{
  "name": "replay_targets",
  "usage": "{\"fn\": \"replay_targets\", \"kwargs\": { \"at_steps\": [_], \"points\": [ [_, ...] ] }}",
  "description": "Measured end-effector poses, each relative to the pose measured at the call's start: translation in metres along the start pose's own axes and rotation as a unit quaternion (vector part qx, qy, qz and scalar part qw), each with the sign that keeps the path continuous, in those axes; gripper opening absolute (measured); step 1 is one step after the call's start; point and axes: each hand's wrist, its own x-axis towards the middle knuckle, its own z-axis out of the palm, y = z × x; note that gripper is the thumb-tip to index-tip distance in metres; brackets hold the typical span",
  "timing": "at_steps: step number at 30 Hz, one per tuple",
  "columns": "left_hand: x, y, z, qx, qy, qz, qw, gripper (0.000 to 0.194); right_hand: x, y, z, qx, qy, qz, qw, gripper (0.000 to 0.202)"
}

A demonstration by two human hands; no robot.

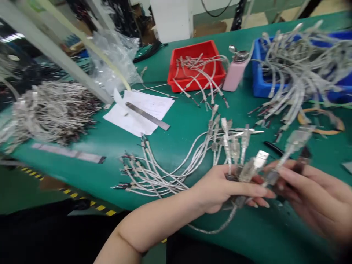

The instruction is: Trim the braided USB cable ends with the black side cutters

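My left hand [217, 189] is closed round several USB cables [260, 160], their clear-moulded plugs standing up past the fingers. Facing it, my right hand [319, 194] pinches a USB cable connector [298, 139] between thumb and fingers. A dark flat piece [304, 157] shows by the right fingers; I cannot make out what it is. The fingertips of both hands nearly meet, and some plugs between them are partly covered. Left of the hands, a fan of silvery cables [170, 179] lies on the green table [192, 117], bare wire ends pointing left.
A red bin [173, 82] and a blue bin [257, 86] hold more cables. Between them stands a pink pump bottle [233, 75]. A steel ruler [148, 116] rests on paper sheets [115, 117]. A big cable pile [57, 110] lies left, and a tape roll [324, 130] right.
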Motion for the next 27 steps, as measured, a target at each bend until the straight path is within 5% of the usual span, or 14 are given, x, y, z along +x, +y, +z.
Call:
{"fn": "replay_targets", "kwargs": {
  "at_steps": [2,4,10,15,27],
  "points": [
    [-0.001,0.002,0.0,0.003,0.001,-0.006,1.0,0.032,0.0,-0.01,0.003,0.127,0.008,0.135,0.983,0.018],
    [-0.001,0.004,0.0,0.006,0.024,0.0,1.0,0.03,-0.003,-0.015,0.005,0.147,0.021,0.186,0.971,0.02],
    [-0.002,0.01,0.004,-0.003,0.084,0.044,0.995,0.026,-0.008,-0.021,-0.004,-0.045,0.04,0.078,0.995,0.026],
    [-0.003,0.012,0.004,-0.008,0.101,0.07,0.992,0.023,-0.006,-0.024,-0.005,-0.17,0.014,-0.025,0.985,0.016],
    [-0.002,0.011,0.002,-0.003,0.095,0.068,0.993,0.02,-0.008,-0.025,0.002,-0.279,-0.005,-0.052,0.959,0.018]
  ]
}}
